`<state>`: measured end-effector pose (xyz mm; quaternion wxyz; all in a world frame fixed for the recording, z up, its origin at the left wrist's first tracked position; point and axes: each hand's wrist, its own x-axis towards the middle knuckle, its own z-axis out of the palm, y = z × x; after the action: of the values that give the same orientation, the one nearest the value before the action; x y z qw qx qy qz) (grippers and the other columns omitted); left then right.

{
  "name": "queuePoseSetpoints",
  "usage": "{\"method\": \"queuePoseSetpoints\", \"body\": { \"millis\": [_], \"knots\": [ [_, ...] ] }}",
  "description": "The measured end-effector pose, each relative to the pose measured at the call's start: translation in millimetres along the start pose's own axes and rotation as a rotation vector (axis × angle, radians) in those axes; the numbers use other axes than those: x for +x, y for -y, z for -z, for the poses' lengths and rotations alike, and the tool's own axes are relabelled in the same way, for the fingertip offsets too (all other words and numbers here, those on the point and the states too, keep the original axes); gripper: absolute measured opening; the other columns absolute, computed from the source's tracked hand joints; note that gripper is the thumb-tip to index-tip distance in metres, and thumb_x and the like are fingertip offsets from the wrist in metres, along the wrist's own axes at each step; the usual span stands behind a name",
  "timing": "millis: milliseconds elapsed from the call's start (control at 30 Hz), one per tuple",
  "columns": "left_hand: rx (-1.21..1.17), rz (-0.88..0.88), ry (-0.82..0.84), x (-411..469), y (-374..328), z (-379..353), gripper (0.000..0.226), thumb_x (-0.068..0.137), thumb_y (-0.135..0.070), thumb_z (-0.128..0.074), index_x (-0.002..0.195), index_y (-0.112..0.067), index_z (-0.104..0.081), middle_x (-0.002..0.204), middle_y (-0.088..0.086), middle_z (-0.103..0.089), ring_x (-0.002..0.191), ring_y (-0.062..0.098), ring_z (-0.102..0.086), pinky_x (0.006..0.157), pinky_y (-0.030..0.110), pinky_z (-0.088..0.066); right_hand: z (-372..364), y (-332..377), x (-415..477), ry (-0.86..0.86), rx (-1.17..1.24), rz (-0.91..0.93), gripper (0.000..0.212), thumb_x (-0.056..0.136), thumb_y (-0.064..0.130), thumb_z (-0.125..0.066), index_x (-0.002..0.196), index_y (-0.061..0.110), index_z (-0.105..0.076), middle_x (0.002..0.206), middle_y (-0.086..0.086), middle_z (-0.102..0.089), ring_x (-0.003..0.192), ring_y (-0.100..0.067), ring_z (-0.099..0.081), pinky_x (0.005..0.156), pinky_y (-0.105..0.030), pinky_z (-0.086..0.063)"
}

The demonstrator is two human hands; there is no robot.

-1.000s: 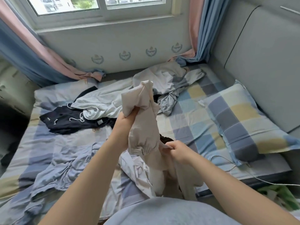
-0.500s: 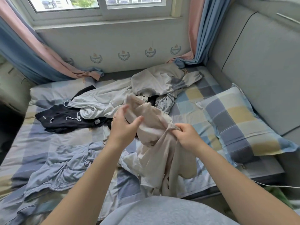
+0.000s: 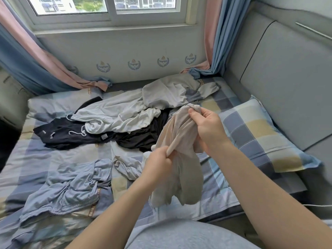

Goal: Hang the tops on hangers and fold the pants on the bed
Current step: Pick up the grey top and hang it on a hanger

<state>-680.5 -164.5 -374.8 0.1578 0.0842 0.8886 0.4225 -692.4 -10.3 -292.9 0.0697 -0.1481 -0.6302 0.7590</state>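
Both my hands hold a crumpled beige garment (image 3: 179, 159) up over the bed. My right hand (image 3: 206, 128) grips its upper end and my left hand (image 3: 158, 162) pinches a bunch of cloth lower down; the rest hangs loose below. On the checked bedsheet (image 3: 53, 153) lie a light blue garment (image 3: 68, 187), a black garment with white drawstrings (image 3: 71, 135), a white garment (image 3: 116, 115), a grey garment (image 3: 172, 94) and a small pale piece (image 3: 127, 166). I see no hanger.
A checked pillow (image 3: 260, 133) lies at the right against the grey padded headboard (image 3: 287, 78). Blue and pink curtains (image 3: 36, 65) hang at both sides of the window (image 3: 107, 8). A white cable (image 3: 319, 205) runs off the bed's right edge.
The beige garment has shifted right. My right hand rose to grip its upper end, and my left hand dropped from the top to pinch the cloth lower down.
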Motion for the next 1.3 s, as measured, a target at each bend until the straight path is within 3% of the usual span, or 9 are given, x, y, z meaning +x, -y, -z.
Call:
{"method": "queuePoseSetpoints", "body": {
  "millis": [100,200,400,500,700,833,967,1133,1300],
  "knots": [
    [-0.122,-0.064,-0.12,4,-1,18,0.026,0.09,0.002,-0.047,0.083,-0.016,-0.063,0.078,0.003,-0.064,0.078,0.022,-0.058,0.065,0.033,-0.041,9,-4,-4,0.02,0.046,-0.03,0.02,0.103,0.006,-0.05,0.104,0.012,-0.07,0.091,-0.008,-0.074,0.081,-0.016,-0.071,0.072,-0.029,-0.059],
    [-0.396,-0.163,-0.215,8,-13,35,0.03,0.092,0.002,-0.043,0.089,-0.012,-0.07,0.088,0.006,-0.071,0.083,0.011,-0.06,0.076,0.035,-0.048,20,-17,-9,0.094,0.005,-0.044,0.026,0.101,0.005,-0.051,0.121,0.018,-0.061,0.109,-0.005,-0.075,0.101,-0.021,-0.071,0.089,-0.036,-0.057],
    [-0.689,-0.125,-0.241,10,-25,60,0.043,0.103,-0.019,-0.048,0.074,-0.037,-0.074,0.071,-0.015,-0.069,0.071,0.0,-0.064,0.066,0.019,-0.05,39,-72,-22,0.441,-0.334,-0.24,0.074,0.092,-0.007,-0.056,0.152,0.029,-0.033,0.148,0.002,-0.048,0.133,-0.013,-0.05,0.108,-0.039,-0.047],
    [-0.872,-0.059,-0.201,7,-32,70,0.043,0.104,-0.027,-0.049,0.072,-0.038,-0.076,0.071,-0.008,-0.072,0.069,0.006,-0.069,0.063,0.026,-0.057,33,-101,-30,0.568,-0.495,-0.324,0.071,0.087,0.0,-0.063,0.146,0.034,-0.041,0.129,0.006,-0.062,0.11,-0.003,-0.062,0.083,-0.022,-0.054],
    [-0.876,0.051,-0.318,9,-30,92,0.033,0.103,-0.034,-0.052,0.078,-0.024,-0.071,0.074,0.001,-0.067,0.073,0.017,-0.065,0.069,0.035,-0.054,40,-138,-23,0.326,-0.802,-0.31,0.016,0.097,0.013,-0.057,0.096,0.004,-0.07,0.1,-0.014,-0.071,0.087,-0.021,-0.063,0.069,-0.029,-0.045],
    [-0.586,0.095,-0.356,15,-9,101,0.017,0.1,-0.028,-0.059,0.1,-0.013,-0.065,0.097,0.004,-0.064,0.092,0.019,-0.059,0.082,0.035,-0.047,55,-118,-13,0.199,-0.674,-0.312,0.017,0.095,0.008,-0.06,0.081,0.006,-0.069,0.079,-0.009,-0.067,0.072,-0.019,-0.06,0.062,-0.029,-0.045],
    [-0.403,0.175,-0.183,9,-3,87,0.051,0.093,-0.03,-0.069,0.139,-0.013,-0.052,0.131,0.004,-0.06,0.12,0.02,-0.058,0.096,0.032,-0.048,49,-86,-4,0.132,-0.511,-0.262,0.028,0.098,0.016,-0.061,0.094,-0.012,-0.063,0.08,-0.012,-0.057,0.076,-0.021,-0.051,0.066,-0.033,-0.037],
    [-0.252,0.115,0.17,-6,-9,55,0.062,0.085,-0.045,-0.074,0.138,-0.021,-0.053,0.133,-0.002,-0.06,0.116,0.009,-0.059,0.079,0.016,-0.047,27,-48,-2,0.001,-0.16,-0.221,0.027,0.1,0.013,-0.058,0.107,-0.013,-0.061,0.095,-0.019,-0.063,0.089,-0.028,-0.06,0.082,-0.045,-0.05],
    [-0.298,0.09,0.291,-16,-16,18,0.088,0.06,-0.064,-0.081,0.134,-0.029,-0.049,0.126,-0.009,-0.06,0.113,0.006,-0.062,0.1,0.035,-0.052,12,-24,-3,-0.008,0.076,-0.215,0.018,0.103,0.014,-0.052,0.094,0.005,-0.066,0.081,-0.013,-0.069,0.074,-0.024,-0.069,0.072,-0.04,-0.061]
  ]
}}
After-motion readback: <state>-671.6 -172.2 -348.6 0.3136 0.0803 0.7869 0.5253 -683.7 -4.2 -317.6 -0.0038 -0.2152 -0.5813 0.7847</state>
